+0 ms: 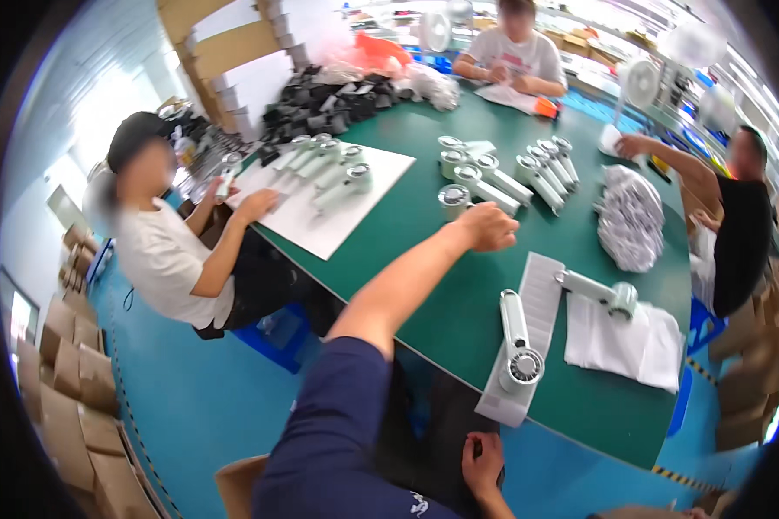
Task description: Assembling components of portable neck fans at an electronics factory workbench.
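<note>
My left hand reaches far across the green table with its fingers curled closed. Beside its wrist is the round head of a pale green handheld fan; the hand covers where its handle would run, so I cannot make out what the fingers hold. Low at the near table edge, by my lap, my right hand is loosely closed with nothing visible in it. In front of it a handheld fan lies on a pale wrapping strip. Another fan rests partly on white bags.
Several more fans lie grouped mid-table, others on a white board at left. A clear plastic bundle sits right, black pieces far left. Co-workers sit left, far and right. Cardboard boxes stand along the left floor.
</note>
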Demonstrator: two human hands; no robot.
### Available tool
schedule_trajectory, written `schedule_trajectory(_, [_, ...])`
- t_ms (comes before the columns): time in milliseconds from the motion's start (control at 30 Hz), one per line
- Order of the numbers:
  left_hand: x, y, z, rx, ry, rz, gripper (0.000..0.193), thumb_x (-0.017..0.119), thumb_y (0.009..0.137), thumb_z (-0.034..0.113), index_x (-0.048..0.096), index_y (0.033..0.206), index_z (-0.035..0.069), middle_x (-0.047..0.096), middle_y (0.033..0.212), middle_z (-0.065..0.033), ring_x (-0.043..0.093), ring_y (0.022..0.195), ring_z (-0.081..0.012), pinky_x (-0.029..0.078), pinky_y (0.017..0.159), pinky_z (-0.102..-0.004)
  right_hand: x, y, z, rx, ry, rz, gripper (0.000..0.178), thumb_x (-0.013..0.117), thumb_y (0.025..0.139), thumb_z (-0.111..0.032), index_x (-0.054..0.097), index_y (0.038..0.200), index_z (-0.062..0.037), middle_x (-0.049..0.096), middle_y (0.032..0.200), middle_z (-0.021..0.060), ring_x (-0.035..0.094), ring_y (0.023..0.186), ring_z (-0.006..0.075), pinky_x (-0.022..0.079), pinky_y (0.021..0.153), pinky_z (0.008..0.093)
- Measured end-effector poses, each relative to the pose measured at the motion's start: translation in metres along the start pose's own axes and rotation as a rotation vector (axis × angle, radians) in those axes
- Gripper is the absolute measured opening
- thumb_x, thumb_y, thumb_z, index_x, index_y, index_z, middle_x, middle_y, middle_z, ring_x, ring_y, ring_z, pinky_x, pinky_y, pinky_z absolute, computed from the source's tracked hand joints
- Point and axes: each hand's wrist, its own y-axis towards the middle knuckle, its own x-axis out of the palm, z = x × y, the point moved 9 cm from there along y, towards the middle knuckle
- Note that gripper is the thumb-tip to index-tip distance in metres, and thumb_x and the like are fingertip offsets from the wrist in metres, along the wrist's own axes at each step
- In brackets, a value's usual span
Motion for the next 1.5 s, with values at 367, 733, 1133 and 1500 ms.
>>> schedule_trajectory(367, [-0.039, -0.036, 0.007, -0.132, -0.204, 0.644, 0.039, 0.062, 0.082, 0.004, 0.06, 0.121, 0.008, 0.061, 0.123, -0.0113, 0.054, 0.123, -0.0309, 0.04, 0.108, -0.0429, -0.018, -0.008, 0.026, 0.077, 0.072, 0.062, 0.009, 0.068, 0.087, -0.003, 0.068, 0.096, -0.0052, 0.061, 0.088, 0.0106, 0.061, 0.073, 0.0258, 0.049, 0.064, 0.0343])
schedule_trajectory(733, [0.054, -0.475, 0.217, -1.251, -0.545, 0.794, 0.011, 0.062, 0.088, 0.001, 0.067, 0.097, 0.004, 0.067, 0.101, -0.0136, 0.063, 0.101, -0.0306, 0.049, 0.092, -0.0368, 0.149, -0.008, 0.01, -0.188, -0.493, -0.866, 0.047, 0.071, 0.087, -0.024, 0.06, 0.13, -0.0069, 0.065, 0.118, 0.0209, 0.063, 0.112, 0.0396, 0.051, 0.096, 0.0499])
schedule_trajectory(1133, [0.05, -0.483, 0.245, -1.179, -0.637, 0.573, 0.012, 0.067, 0.085, 0.008, 0.07, 0.096, 0.007, 0.072, 0.1, -0.0079, 0.063, 0.099, -0.0313, 0.05, 0.09, -0.0414, 0.166, -0.056, 0.123, -0.199, -0.968, -1.088, 0.054, 0.076, 0.075, -0.02, 0.057, 0.124, -0.007, 0.061, 0.122, 0.0262, 0.06, 0.115, 0.042, 0.049, 0.097, 0.0525])
schedule_trajectory(1500, [0.259, -0.334, 0.257, -0.709, -0.927, -0.475, 0.053, 0.066, 0.089, 0.033, 0.058, 0.13, -0.001, 0.063, 0.129, -0.0298, 0.061, 0.121, -0.0432, 0.049, 0.1, -0.0497, 0.109, -0.022, 0.144, 0.341, -0.304, -0.609, 0.07, 0.081, 0.078, -0.025, 0.046, 0.136, -0.0058, 0.067, 0.119, 0.0205, 0.066, 0.108, 0.0385, 0.053, 0.093, 0.0496])
